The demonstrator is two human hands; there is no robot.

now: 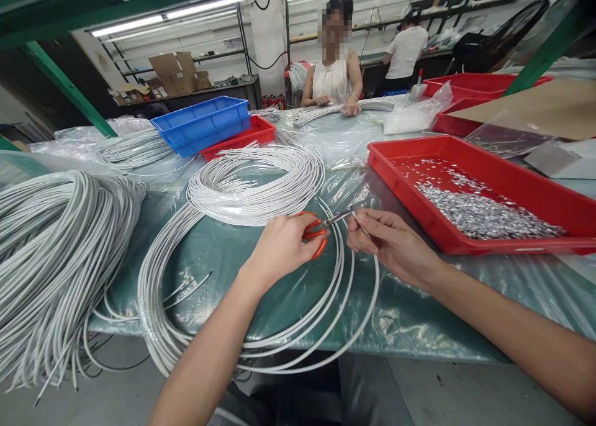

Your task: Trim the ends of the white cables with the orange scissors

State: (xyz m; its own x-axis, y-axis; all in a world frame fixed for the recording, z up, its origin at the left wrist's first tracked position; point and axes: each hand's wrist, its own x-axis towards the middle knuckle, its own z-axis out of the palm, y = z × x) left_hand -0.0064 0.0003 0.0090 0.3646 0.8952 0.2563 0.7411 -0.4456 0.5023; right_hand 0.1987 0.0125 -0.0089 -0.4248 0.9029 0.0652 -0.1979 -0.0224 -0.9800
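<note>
Gripping orange-handled scissors (320,232) in the left hand (279,247), fingers clenched through the loops, blades pointing right. Pinching a thin white wire (354,214) between thumb and forefinger of the right hand (393,246), just right of centre frame, with the short free end poking up to meet the blade tips. Probably best to keep that pinch close behind the blades, hold the end steady and square to them, and keep fingertips clear of the tips. Trailing from the pinch in wide loops over the table edge, toward lower centre.

Farther out, on the plastic-covered table (218,252): a flat coil (256,184) of the same wire at upper centre, a thick bundle (56,246) at far left, a red tray (470,159) of small metal bits (479,215) at right, a blue tray (205,122) farther back. At the top, across the table, another person (333,78) with hands on more wire.
</note>
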